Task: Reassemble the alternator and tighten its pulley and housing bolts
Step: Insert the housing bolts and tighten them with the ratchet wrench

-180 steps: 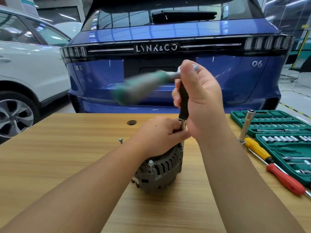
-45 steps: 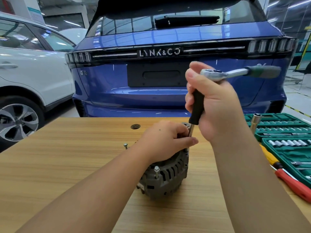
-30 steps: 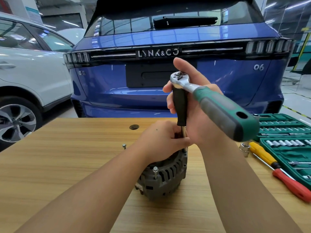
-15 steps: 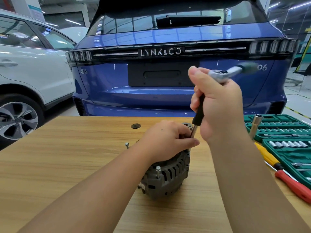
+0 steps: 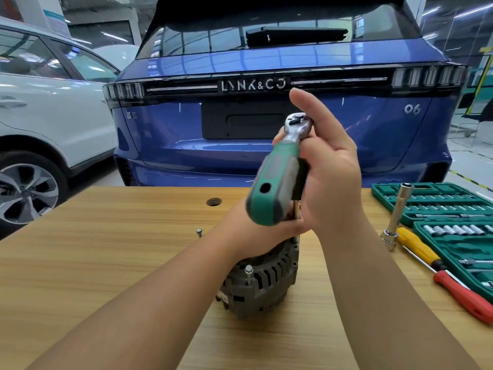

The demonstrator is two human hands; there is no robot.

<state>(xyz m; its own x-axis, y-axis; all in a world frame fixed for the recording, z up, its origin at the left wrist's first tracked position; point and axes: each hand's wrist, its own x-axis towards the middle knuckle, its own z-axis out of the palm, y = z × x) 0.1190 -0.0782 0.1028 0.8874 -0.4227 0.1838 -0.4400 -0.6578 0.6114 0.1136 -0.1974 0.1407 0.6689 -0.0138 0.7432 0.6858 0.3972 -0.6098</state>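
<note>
The fingers of the right hand (image 5: 330, 180) curl around the black extension bar under the ratchet wrench (image 5: 277, 166), thumb raised. The left hand (image 5: 256, 231) grips the top of the one alternator (image 5: 261, 284), which stands on the wooden table (image 5: 93, 263). Two cars are behind, one blue (image 5: 280, 145) and one white (image 5: 53, 124). Two green socket trays (image 5: 440, 201) lie at right, beside two screwdrivers, yellow (image 5: 418, 247) and red (image 5: 464, 297). Two bolts are visible: one in the housing (image 5: 248, 273), one loose (image 5: 199, 232).
</note>
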